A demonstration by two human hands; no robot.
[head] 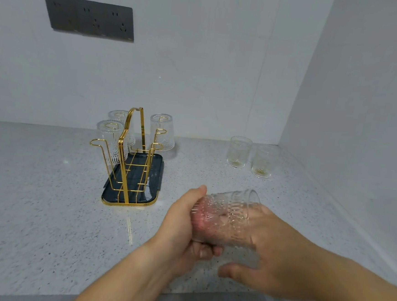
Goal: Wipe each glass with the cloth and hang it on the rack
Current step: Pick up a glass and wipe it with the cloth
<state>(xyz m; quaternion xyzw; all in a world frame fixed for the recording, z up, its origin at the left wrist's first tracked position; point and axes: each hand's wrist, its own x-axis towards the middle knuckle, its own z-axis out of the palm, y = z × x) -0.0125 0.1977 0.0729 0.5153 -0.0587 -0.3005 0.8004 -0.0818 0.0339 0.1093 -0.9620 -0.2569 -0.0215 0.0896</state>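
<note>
Glass in hand (pixel 225 214): a clear ribbed tumbler, held in the air above the front of the counter, tipped on its side with one end pointing up and to the right; which end is the mouth cannot be told, since the picture is blurred there.
Left hand (pixel 182 222): wraps the glass's left end, thumb lying over the top, fingers curled closed beneath it.
Right hand (pixel 277 258): lies behind and under the glass's right part, seen partly through the glass; the thumb sticks out to the left below the glass, and whether the fingers close on it cannot be told.
Cloth: none can be made out in either hand.
Rack (pixel 130 159): gold wire frame with a tall loop handle, standing on a dark tray (pixel 152 194) with a gold rim, left of centre on the counter.
Hung glasses: three, upside down on the rack's far prongs, namely a back left glass (pixel 118 118), a front left glass (pixel 109 138) and a right glass (pixel 162 131); the near prongs are bare.
Waiting glasses: an upright pair near the right corner, the left one (pixel 239 152) just beside the right one (pixel 264 161), well apart from the rack.
Counter (pixel 34 197): pale speckled stone, meeting a plain grey wall.
Socket panel (pixel 89 18): dark, mounted on the wall, upper left.
</note>
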